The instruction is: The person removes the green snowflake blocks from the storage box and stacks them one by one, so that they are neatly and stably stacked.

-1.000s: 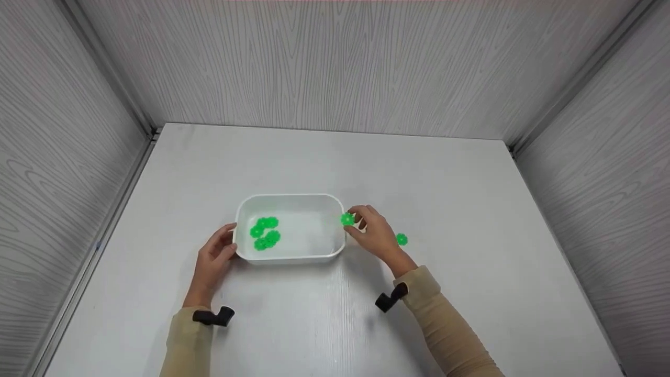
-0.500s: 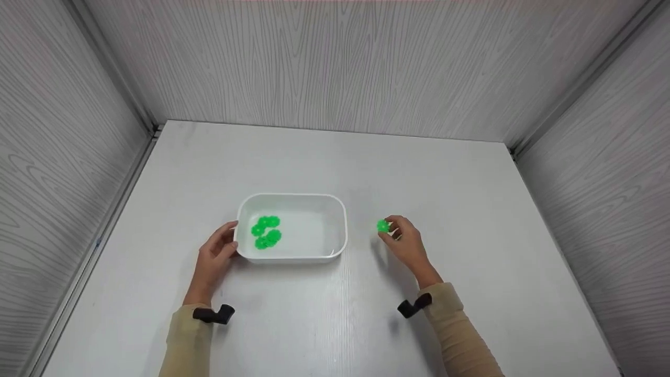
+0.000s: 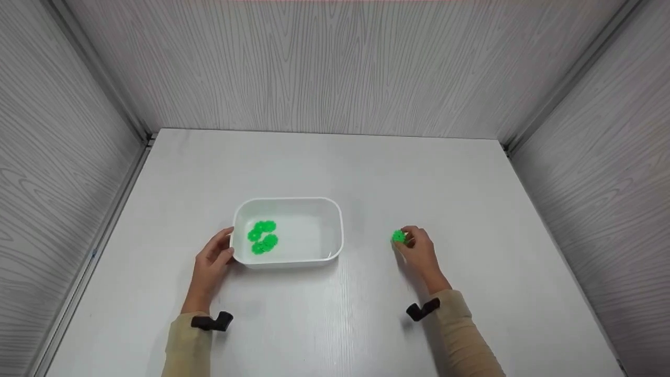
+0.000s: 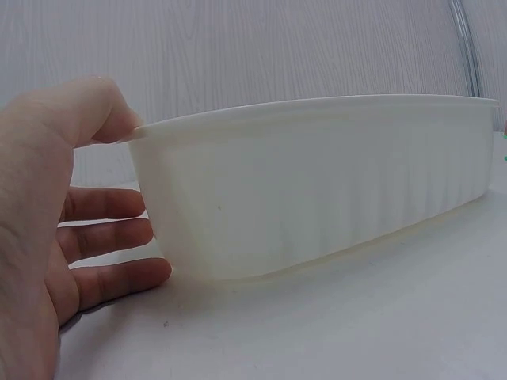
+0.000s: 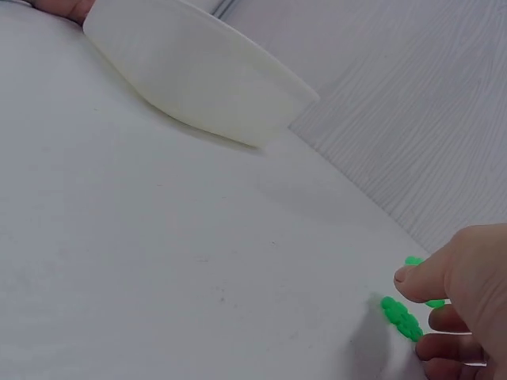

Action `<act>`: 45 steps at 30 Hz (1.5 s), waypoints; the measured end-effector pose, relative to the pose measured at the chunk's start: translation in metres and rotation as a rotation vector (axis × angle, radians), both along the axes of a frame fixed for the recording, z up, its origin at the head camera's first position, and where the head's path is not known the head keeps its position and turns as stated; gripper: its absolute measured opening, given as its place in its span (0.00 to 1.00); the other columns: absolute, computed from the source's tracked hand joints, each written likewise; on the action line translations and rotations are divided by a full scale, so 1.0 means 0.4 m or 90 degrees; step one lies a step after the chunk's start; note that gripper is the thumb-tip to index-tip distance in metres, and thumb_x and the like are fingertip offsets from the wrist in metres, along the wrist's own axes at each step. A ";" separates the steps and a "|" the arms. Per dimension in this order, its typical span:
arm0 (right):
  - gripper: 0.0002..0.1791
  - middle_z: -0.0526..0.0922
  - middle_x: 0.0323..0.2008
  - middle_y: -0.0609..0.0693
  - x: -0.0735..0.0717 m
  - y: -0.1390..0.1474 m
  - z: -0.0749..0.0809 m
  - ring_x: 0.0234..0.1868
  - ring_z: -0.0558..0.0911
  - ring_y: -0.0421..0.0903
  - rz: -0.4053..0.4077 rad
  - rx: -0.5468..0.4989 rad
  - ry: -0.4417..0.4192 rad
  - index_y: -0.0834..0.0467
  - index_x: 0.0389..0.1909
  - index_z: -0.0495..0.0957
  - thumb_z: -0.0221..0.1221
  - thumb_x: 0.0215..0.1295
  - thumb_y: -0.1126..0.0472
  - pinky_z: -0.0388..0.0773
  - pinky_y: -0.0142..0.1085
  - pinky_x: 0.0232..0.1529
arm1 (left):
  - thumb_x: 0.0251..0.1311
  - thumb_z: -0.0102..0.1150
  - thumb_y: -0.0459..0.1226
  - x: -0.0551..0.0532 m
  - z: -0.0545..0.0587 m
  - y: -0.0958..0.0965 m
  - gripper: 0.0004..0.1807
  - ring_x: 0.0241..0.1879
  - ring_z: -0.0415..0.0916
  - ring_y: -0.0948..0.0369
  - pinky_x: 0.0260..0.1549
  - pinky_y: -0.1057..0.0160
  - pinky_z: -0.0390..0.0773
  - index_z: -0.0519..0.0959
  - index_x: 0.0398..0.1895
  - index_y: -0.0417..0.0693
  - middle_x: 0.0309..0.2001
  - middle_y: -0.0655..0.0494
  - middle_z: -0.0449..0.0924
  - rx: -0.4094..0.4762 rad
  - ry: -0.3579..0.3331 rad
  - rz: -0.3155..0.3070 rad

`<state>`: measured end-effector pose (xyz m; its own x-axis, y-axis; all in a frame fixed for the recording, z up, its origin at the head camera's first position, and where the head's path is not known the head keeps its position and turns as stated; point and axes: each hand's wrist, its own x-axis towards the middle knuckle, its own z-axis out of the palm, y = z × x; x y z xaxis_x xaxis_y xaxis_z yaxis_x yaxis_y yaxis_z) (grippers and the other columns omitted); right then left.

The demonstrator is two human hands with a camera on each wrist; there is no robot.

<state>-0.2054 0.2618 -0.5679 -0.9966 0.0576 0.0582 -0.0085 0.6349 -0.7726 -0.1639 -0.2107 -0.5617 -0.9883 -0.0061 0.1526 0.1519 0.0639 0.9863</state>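
Note:
My left hand (image 3: 209, 267) rests against the left end of a white plastic box (image 3: 293, 264), its thumb at the rim and its straight fingers (image 4: 119, 273) touching the outer wall. Inside the box, toward its left side, lie several green flower-shaped discs (image 3: 263, 236). Right of the box, my right hand (image 3: 421, 257) is low over the table and pinches a green flower-shaped disc (image 5: 414, 261), partly hidden behind the thumb in the right wrist view. A second green disc (image 5: 402, 319) shows just below, right at the fingertips.
The box stands on a white tabletop (image 3: 314, 324). Light wood-grain panels (image 3: 324, 68) rise behind the table and along both sides. A black wrist mount (image 3: 212, 320) sits on the left cuff and another black mount (image 3: 423, 310) on the right cuff.
My right hand has moved right and nearer to me, away from the box's right rim, carrying its green disc to the other disc's spot on the table. The left hand keeps its place.

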 end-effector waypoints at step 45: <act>0.20 0.70 0.41 0.61 -0.017 0.009 0.014 0.43 0.73 0.55 0.026 0.062 -0.069 0.67 0.49 0.73 0.62 0.55 0.65 0.72 0.46 0.47 | 0.67 0.48 0.32 0.006 -0.004 -0.003 0.23 0.50 0.69 0.39 0.41 0.65 0.77 0.64 0.65 0.39 0.55 0.31 0.68 0.015 0.029 -0.025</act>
<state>-0.2121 0.2653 -0.5624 -0.9988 0.0165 -0.0463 0.0444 0.7079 -0.7049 -0.1616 -0.2117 -0.5631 -0.9797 0.0278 0.1984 0.1993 0.0345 0.9793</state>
